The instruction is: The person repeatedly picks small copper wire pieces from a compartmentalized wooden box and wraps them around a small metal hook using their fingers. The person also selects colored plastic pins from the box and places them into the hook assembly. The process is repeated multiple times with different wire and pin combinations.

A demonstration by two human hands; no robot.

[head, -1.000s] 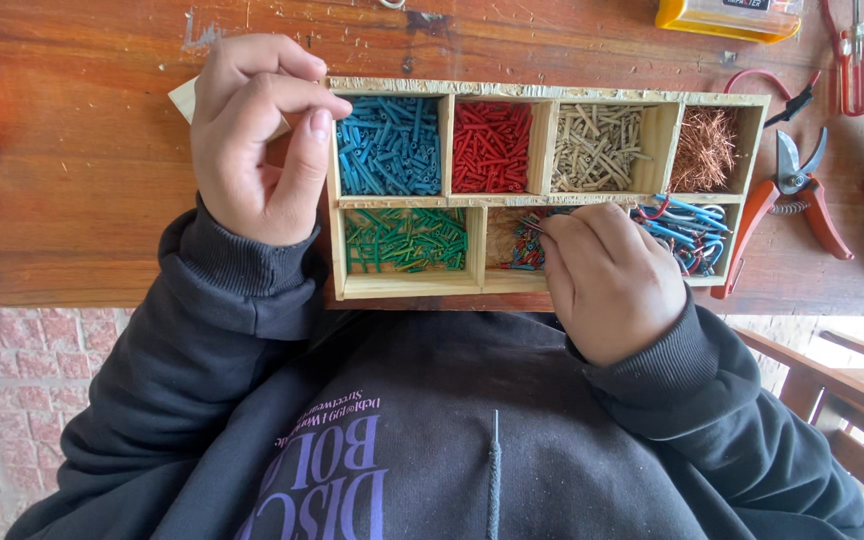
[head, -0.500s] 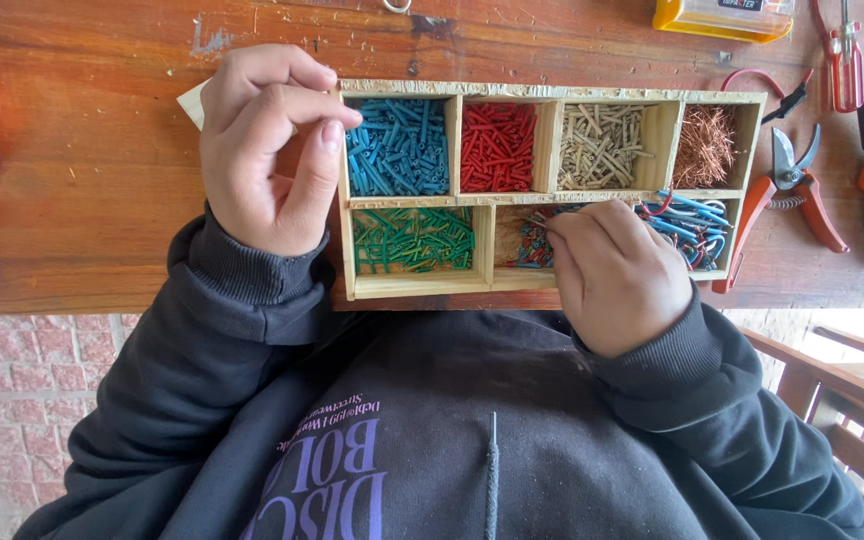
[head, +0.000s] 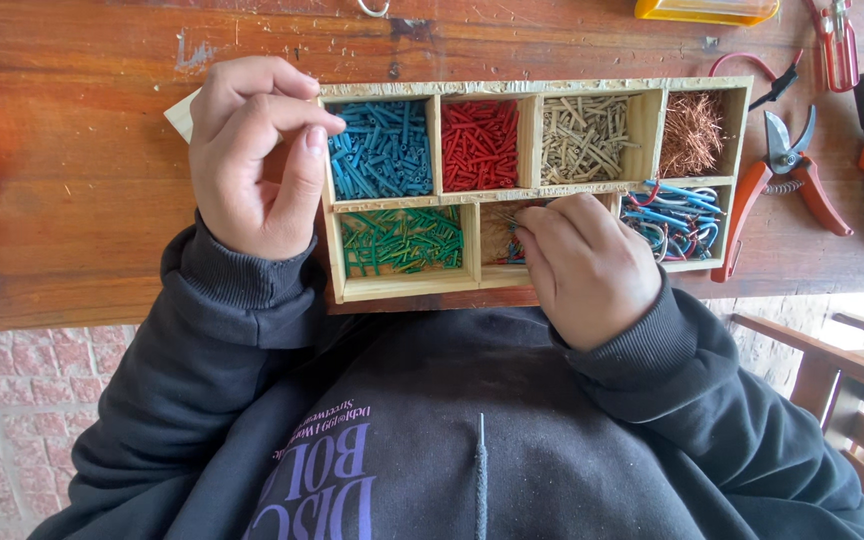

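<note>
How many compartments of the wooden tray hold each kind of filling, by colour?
Wooden tray, visible compartments by filling:
Blue pieces: 1
Red pieces: 1
Tan pieces: 1
Copper strands: 1
Green pieces: 1
Mixed wires: 1
Partly hidden under the right hand: 1
Total: 7

both hands (head: 257, 160) (head: 587, 268) curled, fingertips pinched

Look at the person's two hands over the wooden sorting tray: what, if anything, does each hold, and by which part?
Cannot be told. Left hand pinches thumb to fingertips, right hand curls into the tray; anything held is hidden.
</note>
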